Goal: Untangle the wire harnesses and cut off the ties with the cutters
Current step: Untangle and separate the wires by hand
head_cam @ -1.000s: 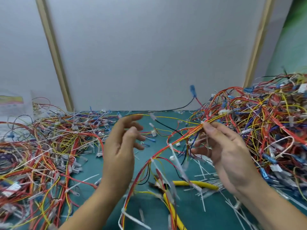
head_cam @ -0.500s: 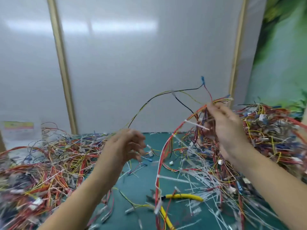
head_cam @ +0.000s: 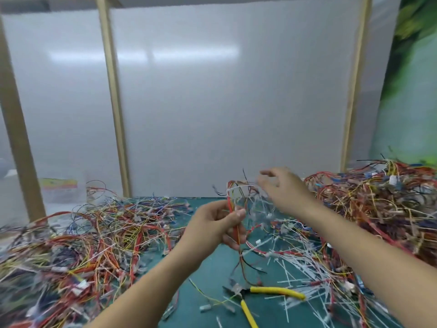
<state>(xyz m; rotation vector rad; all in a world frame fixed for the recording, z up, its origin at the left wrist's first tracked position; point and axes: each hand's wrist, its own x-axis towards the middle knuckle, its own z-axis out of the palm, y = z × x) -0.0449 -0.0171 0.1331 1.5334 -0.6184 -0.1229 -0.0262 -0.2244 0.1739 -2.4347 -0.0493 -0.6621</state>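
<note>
Closest in, below both hands, the cutters [head_cam: 272, 290] lie flat on the green worktop [head_cam: 212, 275]. Their yellow handles are splayed and their nose points toward the left forearm, and neither hand touches them. White cut ties [head_cam: 307, 263] are strewn beside them and under the right forearm.

Just above that, the left hand [head_cam: 215, 226] holds one wire harness [head_cam: 229, 197], with its thumb and curled fingers closed round the red and yellow strands. The harness runs roughly upright through this grip. A short tail of red and black wires hangs below the fist toward the cutters, and a loop with several white ties on it rises above the knuckles.

That loop bends over toward the right hand [head_cam: 283, 188], which is raised a little farther out and higher than the left. Its fingers are spread and loosely extended at the top of the loop. The hand is blurred, so I cannot tell whether its fingertips touch a strand, but it seems to grip nothing.

The next move probably turns on this: the left hand has the harness, while the right hand is free and the cutters lie below it.

Farther out, a sorted spread of harnesses [head_cam: 82, 233] lies off the left hand, and a taller tangled heap [head_cam: 378, 200] lies beyond the right arm. A white panel [head_cam: 236, 102] closes the back.
</note>
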